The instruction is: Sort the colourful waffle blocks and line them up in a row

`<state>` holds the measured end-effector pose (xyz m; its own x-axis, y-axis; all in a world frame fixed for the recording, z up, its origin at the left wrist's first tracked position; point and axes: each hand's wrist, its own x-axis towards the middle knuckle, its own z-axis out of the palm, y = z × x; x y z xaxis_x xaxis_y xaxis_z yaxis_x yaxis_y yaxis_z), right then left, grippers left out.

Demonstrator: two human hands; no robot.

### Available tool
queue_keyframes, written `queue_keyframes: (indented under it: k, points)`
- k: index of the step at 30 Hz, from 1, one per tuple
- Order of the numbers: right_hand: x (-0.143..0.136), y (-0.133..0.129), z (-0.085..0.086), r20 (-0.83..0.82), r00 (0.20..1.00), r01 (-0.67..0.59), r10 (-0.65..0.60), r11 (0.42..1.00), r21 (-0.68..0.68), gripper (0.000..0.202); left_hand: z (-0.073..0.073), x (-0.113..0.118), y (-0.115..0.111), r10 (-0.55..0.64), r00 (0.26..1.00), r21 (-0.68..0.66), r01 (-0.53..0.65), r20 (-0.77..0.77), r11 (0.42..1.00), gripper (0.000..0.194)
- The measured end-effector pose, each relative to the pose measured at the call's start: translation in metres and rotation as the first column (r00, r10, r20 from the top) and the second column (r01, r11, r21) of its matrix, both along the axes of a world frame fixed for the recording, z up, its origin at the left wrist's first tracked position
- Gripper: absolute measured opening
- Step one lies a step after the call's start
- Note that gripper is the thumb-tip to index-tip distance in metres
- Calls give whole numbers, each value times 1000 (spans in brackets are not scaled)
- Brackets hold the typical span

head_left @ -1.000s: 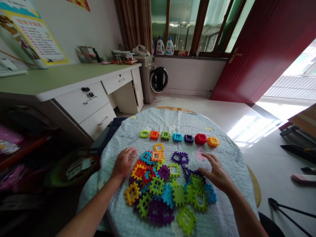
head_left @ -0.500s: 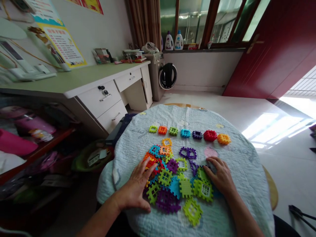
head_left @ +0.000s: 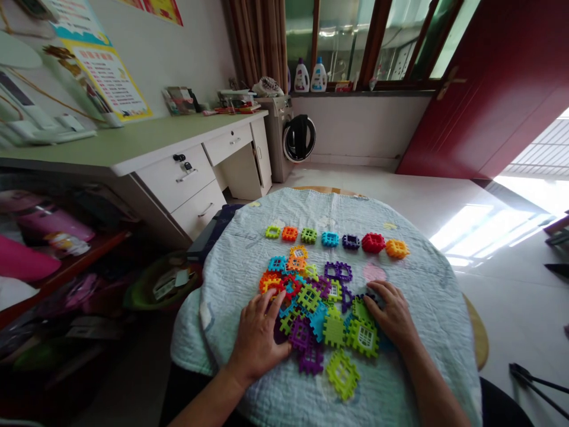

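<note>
Flanking piled tiles (head_left: 333, 330), hands (head_left: 256, 339), seven blocks (head_left: 373, 242) beyond

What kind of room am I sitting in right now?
Probably a room in a home, perhaps a study or utility room: there's a long desk with drawers along the wall, a washing machine with its round door open, and two detergent bottles on the windowsill.

The door (head_left: 484, 101) is deep red.
</note>
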<state>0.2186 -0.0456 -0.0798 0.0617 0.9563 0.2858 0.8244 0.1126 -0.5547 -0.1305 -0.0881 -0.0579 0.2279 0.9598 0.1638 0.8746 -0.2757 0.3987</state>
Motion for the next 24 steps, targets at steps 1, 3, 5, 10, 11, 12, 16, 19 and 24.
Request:
queue_keyframes:
  k: [1, 3, 5, 10, 11, 12, 16, 19, 24]
  points:
    - [-1, -1, 3, -2, 1000, 5, -5, 1000, 4, 33, 0, 2, -1, 19, 1000, 10, -19, 1, 1000, 97]
    - [-8, -6, 14, 18, 1000, 4, -4, 1000, 22, 35, 3, 6, -1, 45, 999, 38, -45, 1, 998, 91]
    - [-22, -15, 31, 75, 996, -41, 38, 998, 39, 37, 8, 7, 2, 56, 998, 79, -56, 7, 995, 83]
    - [-84, -41, 76, 222, 920, -314, 324, 946, -81, 64, 24, 14, 16, 21, 996, 180, -37, 91, 983, 55]
    - [-99, -44, 81, 225, 901, -348, 371, 928, -134, 73, 26, 16, 20, 5, 993, 193, -28, 114, 981, 50]
    - [-113, -46, 83, 221, 880, -381, 420, 903, -197, 83, 28, 18, 22, -9, 990, 205, -20, 138, 978, 45]
    - [-150, -45, 77, 174, 844, -419, 507, 827, -375, 110, 36, 24, 35, -12, 968, 220, -45, 252, 975, 28]
    - [-156, -41, 66, 165, 856, -406, 490, 835, -373, 106, 43, 24, 54, 4, 953, 212, -72, 303, 975, 28]
    - [-147, -38, 59, 150, 859, -446, 489, 861, -245, 71, 45, 27, 113, -79, 962, 155, 40, 260, 987, 27]
